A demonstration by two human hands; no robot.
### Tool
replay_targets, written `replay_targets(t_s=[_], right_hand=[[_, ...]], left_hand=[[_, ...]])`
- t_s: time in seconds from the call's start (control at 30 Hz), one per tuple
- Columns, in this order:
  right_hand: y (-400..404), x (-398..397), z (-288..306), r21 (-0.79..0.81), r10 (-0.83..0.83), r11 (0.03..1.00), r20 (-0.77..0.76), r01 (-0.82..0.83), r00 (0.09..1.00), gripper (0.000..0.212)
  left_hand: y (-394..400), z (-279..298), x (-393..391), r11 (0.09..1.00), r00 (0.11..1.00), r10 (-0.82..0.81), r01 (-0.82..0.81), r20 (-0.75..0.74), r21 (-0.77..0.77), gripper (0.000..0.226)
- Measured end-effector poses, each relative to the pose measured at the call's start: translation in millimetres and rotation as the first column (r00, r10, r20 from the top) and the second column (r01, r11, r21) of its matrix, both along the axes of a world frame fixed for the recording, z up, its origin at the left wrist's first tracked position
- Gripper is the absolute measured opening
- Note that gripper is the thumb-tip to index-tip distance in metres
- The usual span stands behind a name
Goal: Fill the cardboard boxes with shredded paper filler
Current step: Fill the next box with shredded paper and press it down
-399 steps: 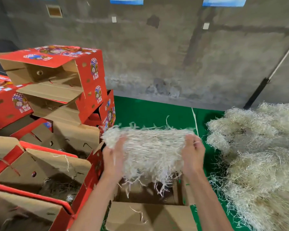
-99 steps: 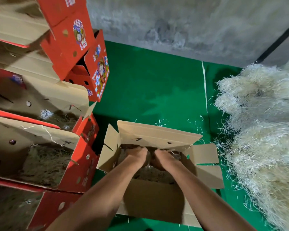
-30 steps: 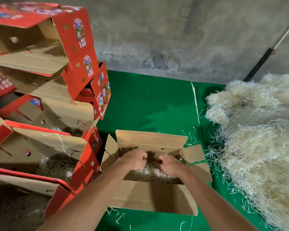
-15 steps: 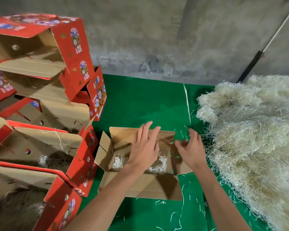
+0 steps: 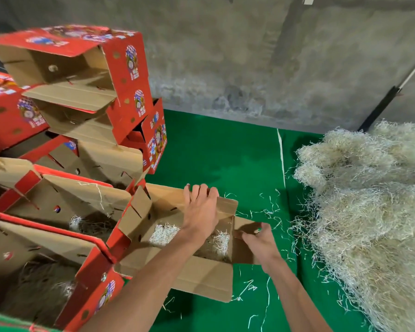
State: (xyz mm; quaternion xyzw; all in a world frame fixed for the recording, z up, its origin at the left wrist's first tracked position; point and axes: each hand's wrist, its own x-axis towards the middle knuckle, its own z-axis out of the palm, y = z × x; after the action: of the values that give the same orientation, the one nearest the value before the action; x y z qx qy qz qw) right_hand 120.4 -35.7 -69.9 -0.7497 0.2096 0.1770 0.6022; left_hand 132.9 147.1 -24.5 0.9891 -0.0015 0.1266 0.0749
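An open cardboard box (image 5: 201,274) lies on the green floor in front of me, with pale shredded paper filler (image 5: 164,233) in its bottom. My left hand (image 5: 201,212) grips the box's far flap, fingers curled over its top edge. My right hand (image 5: 259,240) holds the small right-side flap, thumb and fingers around it. A big heap of shredded paper (image 5: 369,212) lies on the right.
Red printed boxes (image 5: 120,75) are stacked at the left, several open ones (image 5: 65,207) holding filler. A grey concrete wall (image 5: 249,56) stands behind. Green floor covering (image 5: 225,152) with loose paper strands lies between the stack and the heap.
Both hands came out of the box, where they pressed the filler down. The left hand now grips the far flap and the right hand has taken the right flap.
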Motion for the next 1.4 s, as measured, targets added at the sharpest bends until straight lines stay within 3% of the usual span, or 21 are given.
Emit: replay_targets(t_s=[0.1,0.23,0.5,0.63,0.97,1.1,1.23,1.33,1.4], right_hand=[[32.6,-3.3,-5.1,0.018,0.032,0.999,-0.007,-0.032,0.999,0.056],[61.6,-9.9,-10.1,-0.153,0.069,0.987,0.072,-0.057,0.995,0.059],[91.2,-11.9,-8.4,-0.297,0.087,0.953,0.089,-0.057,0.992,0.064],[105.9,-14.7,-6.3,-0.296,0.079,0.954,0.112,-0.043,0.991,0.07],[155.8,-30.5,-12.8,-0.244,-0.01,0.969,0.135,0.042,0.991,0.064],[171.8,-33.4,-10.3,-0.22,-0.016,0.973,0.217,0.065,0.976,0.066],[175.6,-38.1,-9.0,-0.215,0.026,0.976,0.253,0.03,0.967,0.065],[167.6,-30.1,-4.4,-0.214,0.081,0.976,0.14,-0.05,0.987,0.063],[158.1,-23.7,-0.1,-0.298,0.148,0.949,0.122,-0.106,0.981,0.059]], left_hand=[[20.4,-0.9,-3.3,1.0,1.0,0.025,-0.025,-0.002,0.004,0.042],[39.9,-1.8,-5.9,0.999,0.999,0.044,-0.044,0.015,-0.003,0.038],[56.6,0.5,-5.4,0.998,0.999,0.045,-0.045,0.007,-0.044,0.037],[62.4,0.0,-5.6,0.997,0.999,0.035,-0.036,-0.018,-0.062,0.036],[91.6,1.1,-3.6,0.994,0.999,0.025,-0.029,-0.043,-0.104,0.031],[100.0,0.1,-3.8,0.991,0.999,0.03,-0.033,-0.026,-0.126,0.026],[102.5,0.5,-3.7,0.987,0.999,0.032,-0.035,-0.02,-0.154,0.019],[103.4,3.2,-3.1,0.981,0.999,0.028,-0.032,-0.024,-0.193,0.018],[105.4,6.0,-0.6,0.968,0.999,0.032,-0.034,-0.01,-0.249,0.02]])
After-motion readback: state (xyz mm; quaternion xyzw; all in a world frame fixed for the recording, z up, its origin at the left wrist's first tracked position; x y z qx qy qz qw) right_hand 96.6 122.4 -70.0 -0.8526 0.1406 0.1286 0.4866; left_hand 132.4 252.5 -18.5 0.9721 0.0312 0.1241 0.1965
